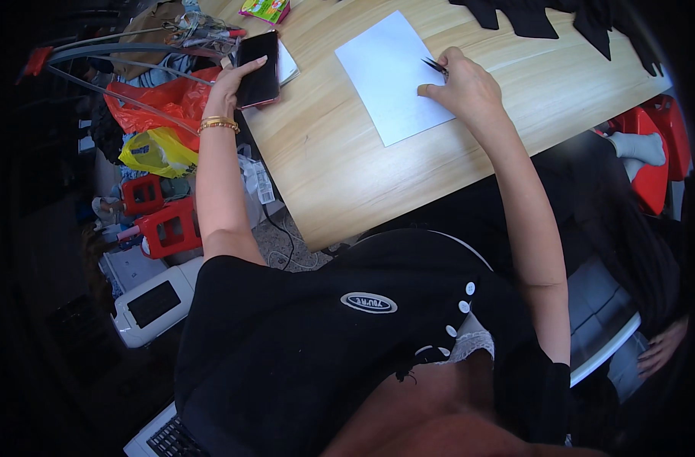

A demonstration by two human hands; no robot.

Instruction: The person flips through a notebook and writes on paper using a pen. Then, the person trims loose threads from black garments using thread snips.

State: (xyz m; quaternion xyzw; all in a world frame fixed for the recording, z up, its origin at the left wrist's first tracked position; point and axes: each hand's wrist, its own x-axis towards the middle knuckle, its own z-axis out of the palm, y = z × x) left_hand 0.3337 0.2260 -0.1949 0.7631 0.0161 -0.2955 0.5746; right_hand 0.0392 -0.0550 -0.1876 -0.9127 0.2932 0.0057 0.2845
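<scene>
My left hand [229, 82] grips a black smartphone [259, 70] at the table's left edge. Its thumb lies across the dark screen, and the other fingers are mostly hidden beneath. Part of a white pad or stack of paper [287, 64] shows beside the phone. A blank white sheet of paper [382, 76] lies flat on the wooden table [309, 167]. Over the sheet's right edge, my right hand [469, 87] is closed around a small dark tool [434, 65] with two slim pointed tips. The tips point left, slightly apart; the palm hides the rest.
A pink and green packet [265, 9] sits at the far edge. Black fabric pieces [530, 15] lie far right. Red [172, 99] and yellow [161, 152] plastic bags and a red stool [168, 228] stand left. Another person's hand [662, 350] and socked foot [638, 148] show right.
</scene>
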